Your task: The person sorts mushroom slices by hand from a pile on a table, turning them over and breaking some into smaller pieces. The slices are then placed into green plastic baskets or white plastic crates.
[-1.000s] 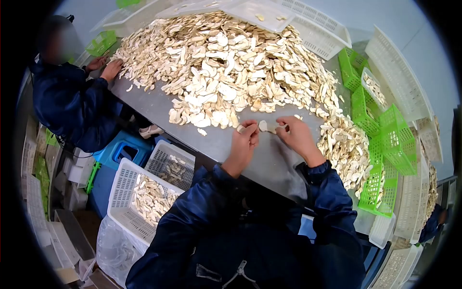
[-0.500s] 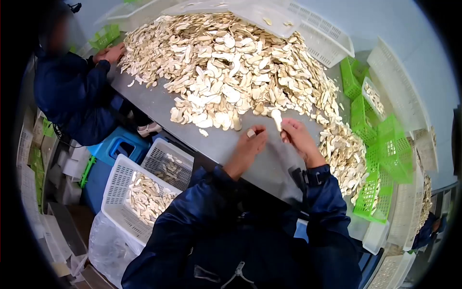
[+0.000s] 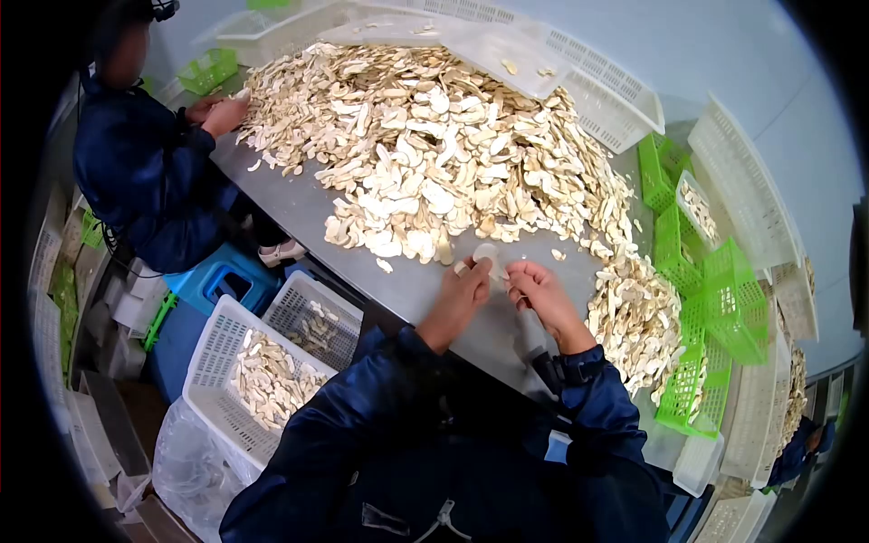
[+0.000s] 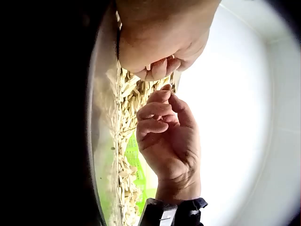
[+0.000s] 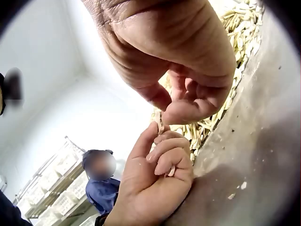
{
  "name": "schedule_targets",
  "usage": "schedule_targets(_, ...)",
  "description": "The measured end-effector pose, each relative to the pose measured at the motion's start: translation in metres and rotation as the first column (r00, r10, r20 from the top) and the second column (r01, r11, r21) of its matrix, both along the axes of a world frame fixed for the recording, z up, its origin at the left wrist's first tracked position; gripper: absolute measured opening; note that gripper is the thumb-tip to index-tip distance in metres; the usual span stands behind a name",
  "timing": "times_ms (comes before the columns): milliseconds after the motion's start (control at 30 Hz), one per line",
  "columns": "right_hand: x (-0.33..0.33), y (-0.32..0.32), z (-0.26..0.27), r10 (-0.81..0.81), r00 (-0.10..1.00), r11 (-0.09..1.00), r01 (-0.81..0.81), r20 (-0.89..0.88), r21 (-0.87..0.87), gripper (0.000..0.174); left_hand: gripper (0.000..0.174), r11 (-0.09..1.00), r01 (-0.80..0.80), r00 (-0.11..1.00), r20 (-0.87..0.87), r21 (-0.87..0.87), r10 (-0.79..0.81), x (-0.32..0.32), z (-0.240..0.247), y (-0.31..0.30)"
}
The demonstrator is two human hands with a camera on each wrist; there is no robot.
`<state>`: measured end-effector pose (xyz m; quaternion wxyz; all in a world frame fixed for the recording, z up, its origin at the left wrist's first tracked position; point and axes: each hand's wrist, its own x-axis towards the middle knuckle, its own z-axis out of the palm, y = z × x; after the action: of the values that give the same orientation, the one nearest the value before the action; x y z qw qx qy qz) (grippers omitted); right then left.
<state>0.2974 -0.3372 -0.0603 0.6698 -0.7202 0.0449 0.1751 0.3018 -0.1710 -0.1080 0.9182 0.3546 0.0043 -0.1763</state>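
Fingertips point(image 5: 186, 112) of the left hand point(image 3: 463, 290) and right hand point(image 3: 541, 291) now pinch one pale mushroom slice point(image 3: 487, 255) together, just beside the slice pile's point(image 3: 434, 136) near edge. Half a second ago the right hand held it up alone, so it is probably being checked.

Heap of pale dried slices point(image 3: 434, 145) spread over a grey metal table point(image 3: 299, 204). White perforated baskets point(image 3: 597, 77) line the far edge; green baskets point(image 3: 715, 290) stand at right. A second person in dark blue point(image 3: 136, 172) sits at left, near a blue stool point(image 3: 222, 281). Two white floor baskets point(image 3: 213, 339) below hold slices.
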Motion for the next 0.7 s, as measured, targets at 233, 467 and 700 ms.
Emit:
schedule_targets(233, -0.006, 0.001, 0.004, -0.018, 0.999, 0.998, 0.021, 0.047, -0.059, 0.008, 0.012, 0.998, -0.038, 0.999, 0.040, 0.054, 0.036, -0.001, 0.003, -0.001)
schedule_targets(467, -0.003, 0.002, -0.005, -0.066, 0.993, 0.998, 0.067, 0.101, -0.011, 0.010, 0.013, 0.994, -0.037, 0.996, 0.080, 0.106, 0.029, -0.001, 0.001, -0.002)
schedule_targets(700, -0.001, -0.003, -0.014, -0.025, 0.971, 0.987, 0.062, 0.236, -0.151, 0.014, 0.016, 0.987, -0.011, 0.999, 0.048, 0.160, 0.004, -0.004, 0.005, 0.000)
